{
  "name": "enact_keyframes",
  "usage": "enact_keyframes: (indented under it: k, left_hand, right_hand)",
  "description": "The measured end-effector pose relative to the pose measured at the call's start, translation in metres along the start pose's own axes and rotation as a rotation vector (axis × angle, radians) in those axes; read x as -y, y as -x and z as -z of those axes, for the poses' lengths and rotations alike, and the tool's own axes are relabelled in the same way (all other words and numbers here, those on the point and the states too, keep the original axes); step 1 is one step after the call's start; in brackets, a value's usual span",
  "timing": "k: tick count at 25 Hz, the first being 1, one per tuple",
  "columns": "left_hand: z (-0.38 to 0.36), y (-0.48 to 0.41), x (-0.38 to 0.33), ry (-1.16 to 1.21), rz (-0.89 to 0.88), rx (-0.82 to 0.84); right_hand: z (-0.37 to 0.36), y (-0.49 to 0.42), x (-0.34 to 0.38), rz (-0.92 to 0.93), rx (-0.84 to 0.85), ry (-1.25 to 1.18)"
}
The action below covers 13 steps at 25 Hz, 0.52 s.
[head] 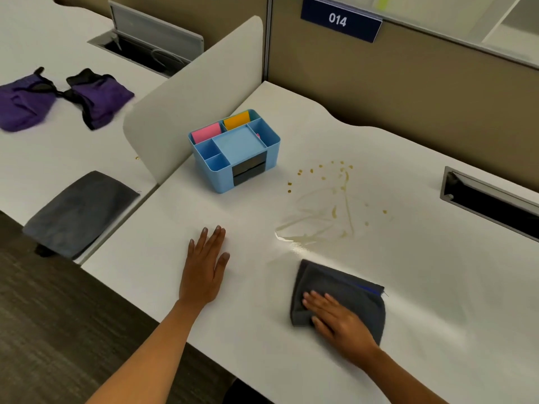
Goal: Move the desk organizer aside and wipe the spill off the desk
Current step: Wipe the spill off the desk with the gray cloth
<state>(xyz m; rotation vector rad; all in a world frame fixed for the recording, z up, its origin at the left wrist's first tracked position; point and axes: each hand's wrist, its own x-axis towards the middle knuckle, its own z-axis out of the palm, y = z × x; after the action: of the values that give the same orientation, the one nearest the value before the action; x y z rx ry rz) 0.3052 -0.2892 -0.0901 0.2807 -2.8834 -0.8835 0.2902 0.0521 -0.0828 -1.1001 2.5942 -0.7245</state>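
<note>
The person's left hand (205, 269) lies flat on the white desk (180, 217), palm down, fingers straight and close together, holding nothing. The right hand (339, 325) presses flat on a folded dark grey cloth (347, 290), fingers spread a little across its near half, not curled around it. The cloth sits on the desk at about four o'clock from the left hand.

The blue desk organizer (234, 148) stands upright at twelve o'clock from the left hand, just beside the curved white divider panel (186, 106). Pink and orange note pads fill two of its back compartments.

The brownish spill (326, 208) lies at twelve o'clock from the cloth and three to four o'clock from the organizer: droplets on the far side, smeared streaks nearer, with a wet sheen reaching almost to the cloth's far edge.

On the neighbouring desk, at nine o'clock, lies a second grey cloth (78, 212).
</note>
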Motion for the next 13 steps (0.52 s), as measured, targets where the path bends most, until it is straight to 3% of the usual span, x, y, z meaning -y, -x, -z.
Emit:
enact_keyframes:
  k: [3,5,10,13]
  left_hand:
    - [-0.002,0.001,0.001,-0.057,-0.024,-0.037]
    - [-0.003,0.001,0.001,-0.068,-0.025,-0.038]
    - [-0.006,0.0,0.004,-0.078,-0.017,-0.042]
    - [-0.006,0.0,0.006,-0.059,-0.047,-0.052]
  right_hand:
    - [-0.01,-0.062,0.015,-0.268,-0.199,-0.022]
    - [-0.021,-0.098,0.041,-0.332,-0.205,-0.062]
    - [-0.039,-0.077,0.078,0.006,0.087,-0.068]
    - [-0.031,-0.014,0.056,0.099,0.038,0.008]
